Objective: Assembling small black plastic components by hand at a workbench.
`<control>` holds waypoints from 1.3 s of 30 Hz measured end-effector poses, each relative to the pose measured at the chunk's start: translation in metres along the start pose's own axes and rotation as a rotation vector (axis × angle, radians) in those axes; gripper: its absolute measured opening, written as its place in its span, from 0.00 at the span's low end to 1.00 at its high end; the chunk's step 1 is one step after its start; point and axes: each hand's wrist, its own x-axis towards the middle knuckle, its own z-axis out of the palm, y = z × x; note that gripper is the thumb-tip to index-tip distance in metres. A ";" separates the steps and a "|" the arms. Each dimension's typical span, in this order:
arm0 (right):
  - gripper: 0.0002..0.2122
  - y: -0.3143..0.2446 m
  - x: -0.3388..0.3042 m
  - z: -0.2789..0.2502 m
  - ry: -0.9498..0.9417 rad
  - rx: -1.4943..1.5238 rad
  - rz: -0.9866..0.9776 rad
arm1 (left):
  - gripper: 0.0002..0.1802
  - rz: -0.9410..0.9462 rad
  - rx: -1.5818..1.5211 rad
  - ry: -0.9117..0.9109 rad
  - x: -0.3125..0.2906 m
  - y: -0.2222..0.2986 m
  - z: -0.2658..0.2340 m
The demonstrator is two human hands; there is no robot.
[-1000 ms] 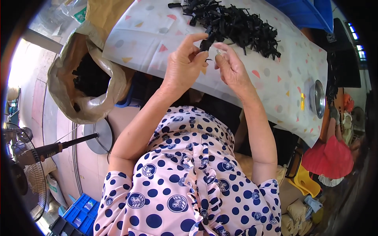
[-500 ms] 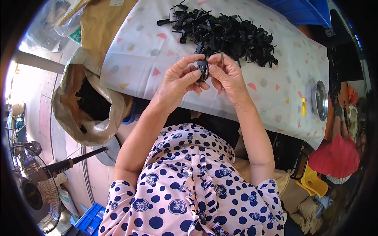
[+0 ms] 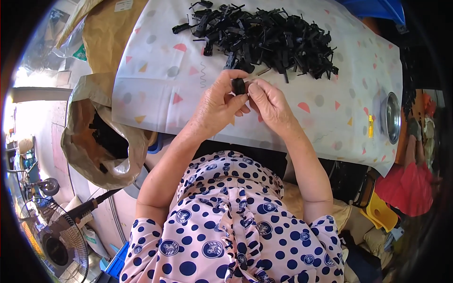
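Above the near part of the table, my left hand [image 3: 218, 103] pinches a small black plastic part [image 3: 239, 86] between thumb and fingers. Close against its right side is my right hand [image 3: 272, 104], closed, thumb and forefinger pressed together at the part's edge. A thin metal-looking rod [image 3: 263, 72] sticks out from the right fingers, pointing away to the right; its other end is hidden. Beyond both hands lies a heap of black plastic parts [image 3: 264, 40] with thin prongs, tangled together.
The table has a patterned white cover [image 3: 160, 101]. To the left stands an open sack [image 3: 78, 155] with black pieces inside. A metal bowl [image 3: 392, 118] and a small yellow tube [image 3: 371, 126] sit at the right edge. A fan [image 3: 56, 250] stands lower left; a blue crate [image 3: 377, 10] is far right.
The black part has turned in my left fingers, now showing a plainer, rounded face. The rod has tipped from upright to slanting right. Both hands sit slightly lower in view, which has shifted a little.
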 end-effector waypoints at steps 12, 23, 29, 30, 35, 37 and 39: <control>0.08 0.006 0.004 0.009 0.076 -0.120 -0.024 | 0.16 -0.009 0.376 0.124 0.014 0.003 0.007; 0.07 0.000 0.001 -0.004 0.295 -0.257 -0.170 | 0.10 0.243 0.376 0.191 0.021 -0.007 0.016; 0.08 -0.016 0.031 -0.070 0.523 -0.860 -0.331 | 0.12 -0.145 -0.249 0.113 0.016 -0.011 0.014; 0.08 -0.015 0.038 -0.075 0.526 -0.861 -0.333 | 0.14 -0.227 -0.327 0.062 0.014 -0.010 0.014; 0.05 -0.011 0.053 -0.089 0.475 -1.047 -0.502 | 0.11 -0.294 -0.452 0.004 0.012 -0.006 0.023; 0.04 -0.014 0.051 -0.094 0.545 -0.741 -0.448 | 0.10 -0.276 -0.483 0.000 0.013 -0.004 0.021; 0.04 -0.021 0.047 -0.098 0.576 -0.425 -0.323 | 0.09 -0.266 -0.426 -0.098 0.017 0.008 0.016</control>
